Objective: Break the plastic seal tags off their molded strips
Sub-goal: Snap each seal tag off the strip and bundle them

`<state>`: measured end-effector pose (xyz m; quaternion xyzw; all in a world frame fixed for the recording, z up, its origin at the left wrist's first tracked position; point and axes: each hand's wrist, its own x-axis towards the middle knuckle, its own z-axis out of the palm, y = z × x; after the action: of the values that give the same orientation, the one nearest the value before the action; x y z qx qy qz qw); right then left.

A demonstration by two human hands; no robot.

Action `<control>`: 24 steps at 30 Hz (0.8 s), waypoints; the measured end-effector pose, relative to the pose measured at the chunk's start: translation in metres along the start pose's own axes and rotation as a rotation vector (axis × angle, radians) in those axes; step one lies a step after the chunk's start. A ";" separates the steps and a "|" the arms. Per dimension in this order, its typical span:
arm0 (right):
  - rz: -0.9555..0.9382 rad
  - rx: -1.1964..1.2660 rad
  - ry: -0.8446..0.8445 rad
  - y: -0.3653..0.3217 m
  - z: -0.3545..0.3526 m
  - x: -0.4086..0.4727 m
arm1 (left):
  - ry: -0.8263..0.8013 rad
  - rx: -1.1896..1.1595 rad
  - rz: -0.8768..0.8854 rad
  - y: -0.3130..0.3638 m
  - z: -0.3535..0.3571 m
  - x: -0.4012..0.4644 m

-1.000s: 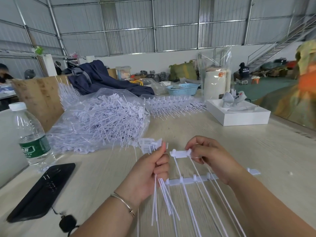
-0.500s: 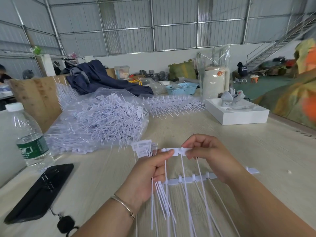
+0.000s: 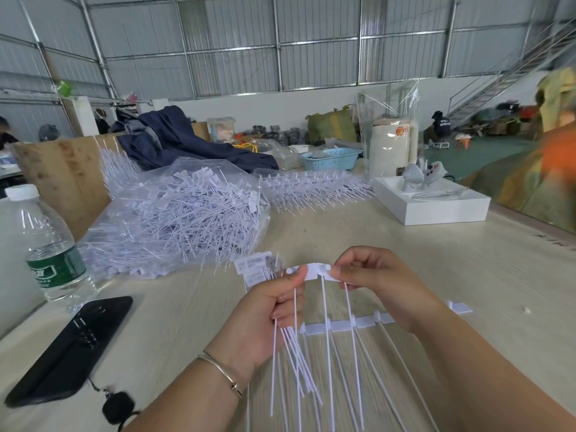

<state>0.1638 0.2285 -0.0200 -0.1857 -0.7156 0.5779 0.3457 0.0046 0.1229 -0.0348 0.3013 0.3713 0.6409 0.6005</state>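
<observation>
Both hands worked low over the wooden table (image 3: 389,244), near six o'clock from where I stood. The left hand (image 3: 268,310) was closed around a bundle of loose tags (image 3: 293,363), its thumb also pinching the left end of the joined tag heads (image 3: 314,271). The right hand (image 3: 377,282) pinched their right end between thumb and forefinger. Below, the molded strip (image 3: 343,325) hung across the stems. I judged a careless twist could snap a thin stem instead of the joint, or loosen the bundle and spill it. The bagged heap of tags (image 3: 174,216) lay at ten o'clock, beside a water bottle (image 3: 46,244)
</observation>
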 end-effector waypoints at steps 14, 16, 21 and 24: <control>0.070 -0.031 -0.095 0.008 0.003 0.001 | -0.273 -0.059 -0.047 0.001 0.004 -0.003; 0.053 -0.036 -0.110 0.009 0.005 0.000 | -0.290 -0.116 -0.118 -0.006 0.004 -0.001; 0.050 -0.052 -0.082 0.012 0.008 -0.001 | -0.270 -0.022 -0.151 -0.011 0.007 0.000; 0.020 0.016 -0.018 0.010 0.009 0.000 | -0.148 -0.037 -0.120 -0.006 0.009 0.001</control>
<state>0.1562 0.2255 -0.0302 -0.1849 -0.7121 0.5886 0.3350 0.0153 0.1247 -0.0348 0.3139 0.3311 0.5865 0.6692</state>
